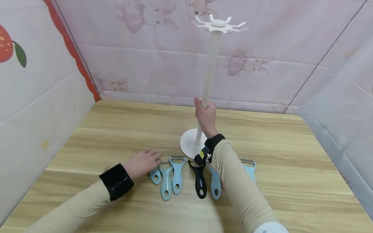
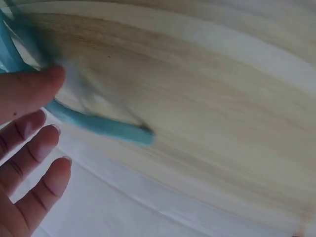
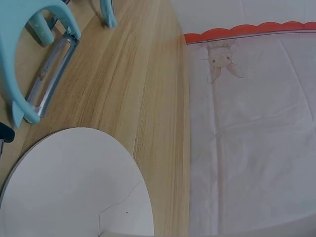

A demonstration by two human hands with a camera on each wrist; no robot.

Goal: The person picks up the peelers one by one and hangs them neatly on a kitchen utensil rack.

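My right hand (image 1: 207, 117) grips the white pole (image 1: 212, 61) of a stand, its thumb up along the pole. A round white base (image 1: 188, 144) carries the pole, which leans slightly right in the head view. At the top spreads a ring of white hooks (image 1: 219, 24). My left hand (image 1: 143, 163) reaches over the leftmost blue peeler (image 1: 156, 171), hiding its head. In the left wrist view a blurred blue peeler (image 2: 98, 124) lies beyond the thumb, and the fingers (image 2: 42, 190) are loosely spread. The right hand is out of the right wrist view.
Beside the left hand lie two more blue peelers (image 1: 166, 181) (image 1: 177, 173). A black peeler (image 1: 199, 176) and another blue peeler (image 1: 215, 183) lie before the base. My right sleeve partly covers a blue peeler (image 1: 251, 170). Fabric walls (image 1: 163, 71) enclose the wooden table (image 1: 125, 126).
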